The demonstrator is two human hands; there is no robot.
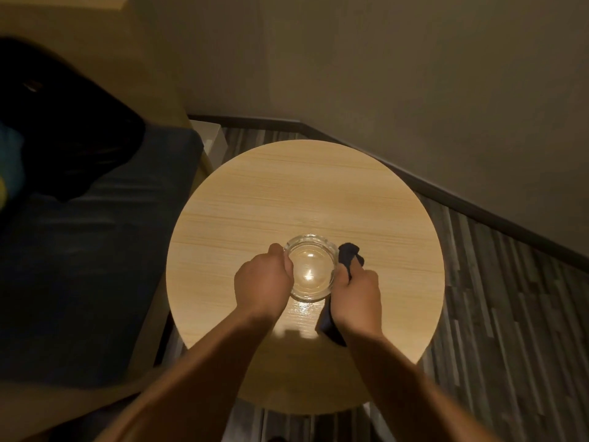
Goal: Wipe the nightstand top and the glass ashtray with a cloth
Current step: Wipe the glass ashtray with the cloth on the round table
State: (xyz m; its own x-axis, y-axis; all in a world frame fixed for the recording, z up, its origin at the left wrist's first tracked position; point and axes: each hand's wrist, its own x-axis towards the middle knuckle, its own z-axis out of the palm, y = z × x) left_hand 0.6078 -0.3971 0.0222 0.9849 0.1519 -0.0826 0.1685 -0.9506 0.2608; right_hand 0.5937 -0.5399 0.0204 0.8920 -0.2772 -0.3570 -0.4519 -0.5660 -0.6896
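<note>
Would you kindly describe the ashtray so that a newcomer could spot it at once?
Start at the round light-wood nightstand top beside the dark bed. Near its front edge, between the two hands, sits the round clear glass ashtray. Unlike the dark cloth held in the right hand, it is transparent and glints with reflected light.

A dark cushioned seat [95, 250] bears a black bag [63, 122]; striped floor [494, 314] alongside.

Dim, warm light; glare glints on the nightstand top [304, 309], corners darken, and wide-angle bending curves the edges.
</note>
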